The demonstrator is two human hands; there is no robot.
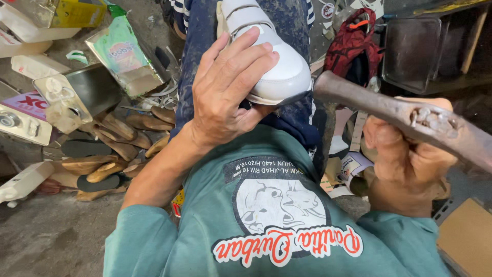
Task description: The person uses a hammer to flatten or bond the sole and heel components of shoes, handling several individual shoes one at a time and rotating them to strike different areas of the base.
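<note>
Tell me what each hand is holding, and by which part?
The left hand grips the white shoe over its toe end, steadying it on the knee. The right hand holds a rusty hammer by its handle.

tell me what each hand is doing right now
Left hand: grip closed around the toe of a white leather shoe resting on the lap.
Right hand: grip shut on a rusty brown metal hammer.

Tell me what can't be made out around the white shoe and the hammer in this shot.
Head view:
- White shoe: heel and sole hidden by the left hand and knee.
- Hammer: handle end cut off by the right edge; close and blurred.
- Right hand: fingers partly behind the hammer.
- Wooden soles: pile overlapping, count unclear.
</note>
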